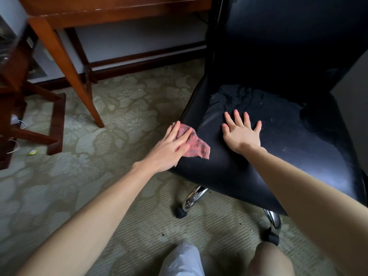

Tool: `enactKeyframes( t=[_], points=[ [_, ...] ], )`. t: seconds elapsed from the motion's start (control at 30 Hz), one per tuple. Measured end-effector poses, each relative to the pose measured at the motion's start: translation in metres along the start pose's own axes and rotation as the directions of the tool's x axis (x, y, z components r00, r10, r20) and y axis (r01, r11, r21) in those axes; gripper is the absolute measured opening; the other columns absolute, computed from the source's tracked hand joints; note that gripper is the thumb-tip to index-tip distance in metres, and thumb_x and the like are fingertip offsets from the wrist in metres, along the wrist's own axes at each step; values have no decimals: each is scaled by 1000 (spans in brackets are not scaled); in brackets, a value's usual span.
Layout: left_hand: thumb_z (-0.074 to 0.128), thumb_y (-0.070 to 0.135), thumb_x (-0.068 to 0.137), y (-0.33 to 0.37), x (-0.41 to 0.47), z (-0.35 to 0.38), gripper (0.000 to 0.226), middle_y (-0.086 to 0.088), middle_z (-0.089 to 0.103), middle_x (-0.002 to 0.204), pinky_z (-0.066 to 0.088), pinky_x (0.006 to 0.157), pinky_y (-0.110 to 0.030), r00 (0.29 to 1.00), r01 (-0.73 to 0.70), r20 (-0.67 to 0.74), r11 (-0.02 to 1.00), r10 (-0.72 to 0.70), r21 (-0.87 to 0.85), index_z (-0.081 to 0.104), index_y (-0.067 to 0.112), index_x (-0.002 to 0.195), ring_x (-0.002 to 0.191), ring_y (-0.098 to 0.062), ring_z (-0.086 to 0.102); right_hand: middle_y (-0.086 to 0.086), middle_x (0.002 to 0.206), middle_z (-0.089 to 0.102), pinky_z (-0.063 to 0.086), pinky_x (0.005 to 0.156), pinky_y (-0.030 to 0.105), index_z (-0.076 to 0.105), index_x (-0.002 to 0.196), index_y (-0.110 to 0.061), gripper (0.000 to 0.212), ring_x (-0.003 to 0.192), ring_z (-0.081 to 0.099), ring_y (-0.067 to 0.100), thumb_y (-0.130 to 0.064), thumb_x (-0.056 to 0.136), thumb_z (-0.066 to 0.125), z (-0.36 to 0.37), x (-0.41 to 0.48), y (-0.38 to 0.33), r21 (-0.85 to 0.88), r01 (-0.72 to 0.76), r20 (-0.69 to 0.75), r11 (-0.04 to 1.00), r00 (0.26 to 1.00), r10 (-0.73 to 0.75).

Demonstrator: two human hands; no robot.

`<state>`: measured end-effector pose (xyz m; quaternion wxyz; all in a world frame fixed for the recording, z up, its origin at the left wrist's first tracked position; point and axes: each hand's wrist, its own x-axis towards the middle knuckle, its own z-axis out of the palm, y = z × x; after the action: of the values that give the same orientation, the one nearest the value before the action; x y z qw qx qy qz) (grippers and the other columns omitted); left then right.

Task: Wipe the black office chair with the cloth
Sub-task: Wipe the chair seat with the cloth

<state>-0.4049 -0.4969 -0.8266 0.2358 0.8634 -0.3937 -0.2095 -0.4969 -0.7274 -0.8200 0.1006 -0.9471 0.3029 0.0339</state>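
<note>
Presses the pink cloth flat against the left edge of the black office chair seat with straight fingers of the left hand; rests the right hand nearby, fingers spread, on the seat.

Floor: a patterned green carpet bore a wooden desk leg, a black caster, a yellow scrap and a white cable.
Seat: the black chair seat was speckled with pale dust.
On seat: a pink cloth lay at its left front edge under the flat left hand; the right hand rested spread just beside it.
</note>
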Motion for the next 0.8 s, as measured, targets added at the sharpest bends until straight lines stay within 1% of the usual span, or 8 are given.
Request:
enactKeyframes(
  t=[0.07,0.13,0.23,0.4,0.47,0.6,0.7,0.8],
  points=[
    [31,50,104,-6,-22,11,52,25,-31,155,7,122,-45,1000,-9,0,1000,9,5,6,58,149,143,0,-27,-6,165,-5,-8,116,60,4,156,-37,55,151,-11,22,-46,102,12,0,-1,2,-5,8,-2,1000,1000,-8],
    [33,47,104,-7,-35,21,54,24,-38,152,6,122,-42,999,-26,-26,998,27,53,1,58,147,142,0,-29,-7,165,-4,-8,116,59,5,156,-38,54,151,-10,22,-46,102,12,-1,-3,5,-8,24,3,1000,1000,-24],
    [31,48,104,-2,-29,23,54,21,-40,149,9,122,-41,997,-47,-49,991,53,123,-2,58,145,141,-2,-30,-8,165,-2,-8,117,58,7,155,-39,54,151,-10,20,-47,103,14,-3,-5,10,-7,44,0,999,999,-44],
    [21,54,103,17,22,5,51,14,-27,160,7,120,-44,1000,16,-11,985,-15,174,3,55,150,147,-11,-25,-9,164,0,-8,118,56,10,155,-40,53,151,-8,19,-47,103,18,-4,-6,12,3,63,8,998,998,-63],
    [21,54,103,30,56,-4,51,8,-23,163,6,122,-46,999,48,14,978,-52,203,4,52,152,149,-15,-23,-10,164,1,-9,118,54,12,155,-40,53,151,-9,17,-47,103,20,-5,-6,14,27,61,5,998,998,-61],
    [21,51,105,55,114,-21,54,-2,-20,164,1,122,-44,992,88,64,960,-108,265,3,45,155,150,-22,-21,-12,164,4,-12,118,51,16,154,-41,52,151,-8,14,-47,103,24,-7,-5,14,102,54,-2,993,999,-54],
    [21,50,105,61,127,-24,54,-4,-19,164,-1,121,-44,990,93,77,954,-119,284,2,43,155,150,-23,-20,-13,164,4,-14,118,49,15,154,-41,51,151,-8,13,-45,103,23,-6,-4,14,146,47,-5,988,999,-47],
    [20,48,105,58,108,-21,54,-3,-19,164,-1,121,-44,993,64,74,958,-88,278,2,42,156,150,-21,-21,-13,163,6,-14,118,47,18,154,-38,50,151,-7,11,-43,104,22,-6,-5,15,177,53,-10,983,999,-52]
  ],
)
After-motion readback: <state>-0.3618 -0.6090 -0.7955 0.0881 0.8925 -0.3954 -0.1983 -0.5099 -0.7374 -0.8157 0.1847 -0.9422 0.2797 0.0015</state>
